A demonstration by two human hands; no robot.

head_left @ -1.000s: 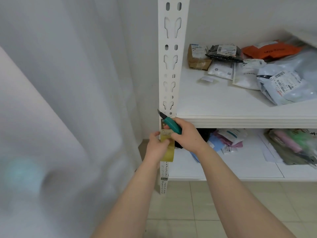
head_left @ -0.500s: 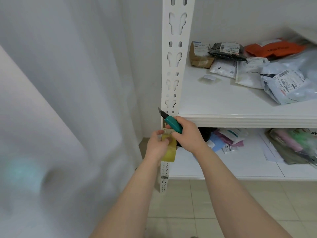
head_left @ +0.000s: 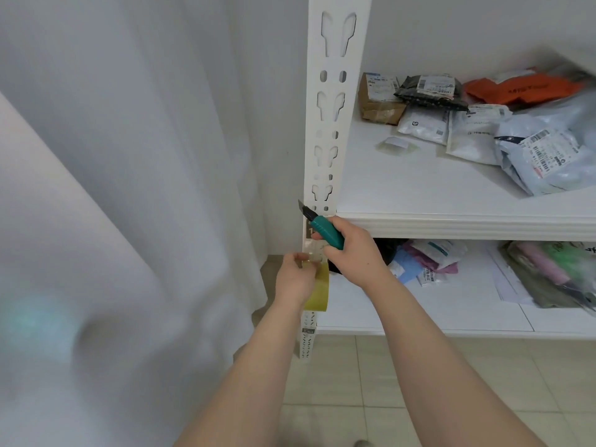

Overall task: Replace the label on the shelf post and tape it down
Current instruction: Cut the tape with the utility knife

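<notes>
Tape roll (head_left: pixel 318 291), gripped by the left hand (head_left: pixel 295 279), is now drawn lower down the shelf post (head_left: pixel 337 124); a teal knife (head_left: pixel 327 235) is held in the right hand (head_left: pixel 353 257). Parcels (head_left: pixel 545 156) are strewn on white shelves (head_left: pixel 419 188).

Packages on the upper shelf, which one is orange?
The orange package at the back right, behind the big grey bag. Its neighbours are a brown box, a black bag and white pouches.

Shelf post (head_left: pixel 333 64) white w/ keyhole cut-outs; label (head_left: pixel 309 228) dark brown, white digit; tape roll (head_left: pixel 319 293) yellowish; knife (head_left: pixel 325 232) teal, black blade; curtain (head_left: pixel 129 156) white; floor (head_left: pixel 338 382) beige tiles; parcel (head_left: pixel 516 90) orange
</notes>
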